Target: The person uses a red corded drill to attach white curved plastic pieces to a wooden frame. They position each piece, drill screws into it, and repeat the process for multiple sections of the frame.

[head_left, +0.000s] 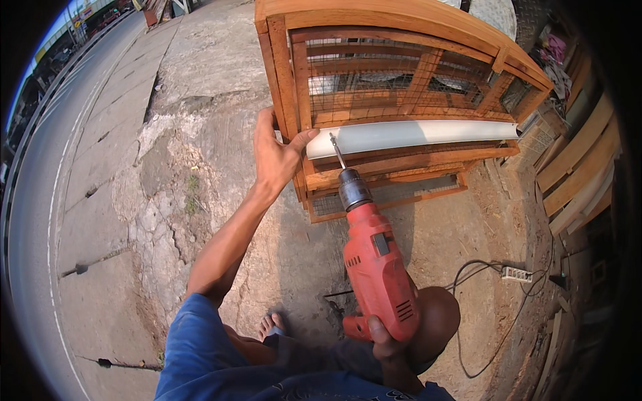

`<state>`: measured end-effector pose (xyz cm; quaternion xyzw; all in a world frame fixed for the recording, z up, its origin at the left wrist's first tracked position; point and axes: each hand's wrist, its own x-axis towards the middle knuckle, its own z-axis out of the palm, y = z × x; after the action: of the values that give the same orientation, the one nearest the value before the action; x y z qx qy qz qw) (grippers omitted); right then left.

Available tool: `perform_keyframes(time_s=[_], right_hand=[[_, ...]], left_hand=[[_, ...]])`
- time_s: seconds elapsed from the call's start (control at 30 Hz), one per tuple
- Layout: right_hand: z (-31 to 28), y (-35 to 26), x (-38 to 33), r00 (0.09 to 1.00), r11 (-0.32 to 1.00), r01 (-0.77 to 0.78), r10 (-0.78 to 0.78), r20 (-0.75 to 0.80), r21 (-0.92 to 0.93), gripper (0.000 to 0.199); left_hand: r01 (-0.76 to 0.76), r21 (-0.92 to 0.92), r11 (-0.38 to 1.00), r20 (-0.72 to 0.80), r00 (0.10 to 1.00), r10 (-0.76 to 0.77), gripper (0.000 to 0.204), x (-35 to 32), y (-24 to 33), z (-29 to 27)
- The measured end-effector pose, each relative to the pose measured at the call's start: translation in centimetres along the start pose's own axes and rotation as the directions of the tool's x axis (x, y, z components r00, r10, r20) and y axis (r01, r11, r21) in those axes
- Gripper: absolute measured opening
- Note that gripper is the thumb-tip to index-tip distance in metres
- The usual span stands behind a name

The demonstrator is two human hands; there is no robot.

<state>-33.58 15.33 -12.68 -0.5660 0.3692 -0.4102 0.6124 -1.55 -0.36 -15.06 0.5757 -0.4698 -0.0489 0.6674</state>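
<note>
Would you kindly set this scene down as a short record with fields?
Left hand: around the wooden frame's edge, thumb at the white strip's left end
Right hand: holding a red drill
Drill bit: tip over the strip's left end; contact unclear
Extension socket: on the ground, right
Road: far left

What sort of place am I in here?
Probably an outdoor roadside woodworking spot: there's a road at left, planks at right, and a wood-and-mesh frame in front.
</note>
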Motion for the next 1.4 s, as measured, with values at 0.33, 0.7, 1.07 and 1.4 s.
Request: perform_keyframes(time_s=[0.33,0.7,1.07,1.4], right_hand=[[0.2,1.6,0.8,0.998,0.997,-0.005,0.001,-0.063,-0.075,0.080],[0.4,0.9,3.2,0.887,0.729,0.437,-0.448,0.115,-0.527,0.088],[-0.2,-0.1,3.0,0.931,0.758,0.344,-0.353,0.095,-0.554,0.086],[-3.4,-5.5,-1.9,0.988,0.990,-0.137,0.139,-0.061,0.025,0.073]], left_hand=[[-0.021,0.076,0.997,0.015,1.000,0.020,0.054,0.7,-0.2,0.0],[-0.044,0.042,0.998,0.000,0.999,0.044,0.054,0.8,-0.4,0.1],[-0.032,-0.013,0.999,-0.013,0.999,0.032,0.056,0.8,-0.5,0.1],[-0.025,0.099,0.995,0.006,1.000,0.025,0.063,0.6,0.3,-0.2]])
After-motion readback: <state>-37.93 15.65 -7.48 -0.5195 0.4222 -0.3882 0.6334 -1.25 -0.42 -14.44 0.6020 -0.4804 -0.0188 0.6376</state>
